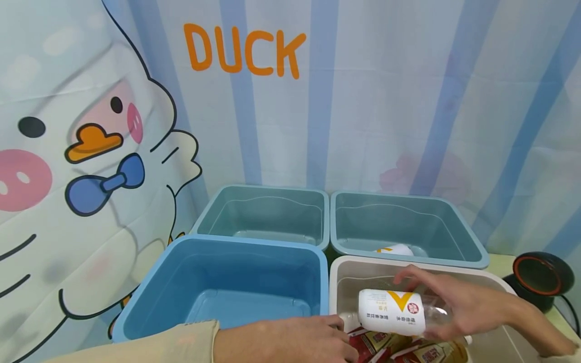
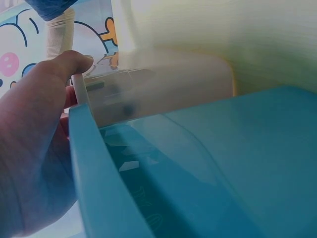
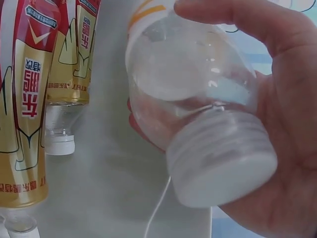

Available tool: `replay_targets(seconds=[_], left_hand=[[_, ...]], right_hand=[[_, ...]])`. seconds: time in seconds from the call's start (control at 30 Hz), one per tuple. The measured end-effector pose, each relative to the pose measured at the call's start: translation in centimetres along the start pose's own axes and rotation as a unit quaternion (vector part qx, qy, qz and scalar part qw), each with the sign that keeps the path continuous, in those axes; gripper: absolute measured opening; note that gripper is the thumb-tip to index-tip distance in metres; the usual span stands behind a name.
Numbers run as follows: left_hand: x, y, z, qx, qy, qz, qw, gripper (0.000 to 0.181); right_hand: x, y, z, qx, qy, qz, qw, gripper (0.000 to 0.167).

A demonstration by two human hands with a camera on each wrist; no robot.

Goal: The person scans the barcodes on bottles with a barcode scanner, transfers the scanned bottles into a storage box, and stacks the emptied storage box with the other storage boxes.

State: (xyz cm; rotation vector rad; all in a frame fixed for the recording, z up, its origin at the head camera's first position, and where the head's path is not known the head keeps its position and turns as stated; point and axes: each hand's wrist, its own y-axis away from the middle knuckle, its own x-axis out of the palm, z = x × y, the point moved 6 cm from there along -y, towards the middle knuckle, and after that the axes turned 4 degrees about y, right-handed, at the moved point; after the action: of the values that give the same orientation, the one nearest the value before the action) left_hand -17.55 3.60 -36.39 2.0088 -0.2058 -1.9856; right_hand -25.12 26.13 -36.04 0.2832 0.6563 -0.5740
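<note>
My right hand [image 1: 467,300] grips a clear plastic bottle [image 1: 392,311] with a white label and an orange V, sideways over the off-white bin [image 1: 487,276]. In the right wrist view, its white cap [image 3: 223,158] faces the camera, with fingers and thumb around the bottle's shoulder. Below lie several red-and-gold labelled bottles [image 1: 424,353], two of them large in that view, one a red-and-gold bottle [image 3: 27,109]. My left hand [image 1: 286,340] reaches across the blue bin's near corner. Its thumb and fingers hold the off-white bin's rim [image 2: 79,89]; the fingertips are partly hidden.
The blue bin [image 1: 204,272] stands to the left. Behind are two teal bins, the left teal bin [image 1: 272,206] and the right teal bin [image 1: 390,212], which holds a white-labelled item [image 1: 399,250]. A black round device [image 1: 540,275] sits at the right. A duck-print curtain [image 1: 363,101] hangs behind.
</note>
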Motion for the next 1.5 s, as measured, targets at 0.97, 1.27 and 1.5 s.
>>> replay_targets(seconds=[0.97,1.27,1.5], left_hand=[[0.0,0.1,0.0,-0.010,0.007,0.005,0.9999,0.050],[0.1,0.3,-0.2,-0.006,0.012,0.005,0.9999,0.050],[0.1,0.5,-0.3,-0.003,0.013,0.007,0.9999,0.053]], right_hand=[[-3.5,1.0,1.7,-0.032,0.195,-0.137,0.9706,0.059],[-4.2,1.4,2.3,-0.026,0.216,-0.163,0.9624,0.059],[-4.3,1.8,2.9,-0.036,0.263,-0.194,0.9443,0.056]])
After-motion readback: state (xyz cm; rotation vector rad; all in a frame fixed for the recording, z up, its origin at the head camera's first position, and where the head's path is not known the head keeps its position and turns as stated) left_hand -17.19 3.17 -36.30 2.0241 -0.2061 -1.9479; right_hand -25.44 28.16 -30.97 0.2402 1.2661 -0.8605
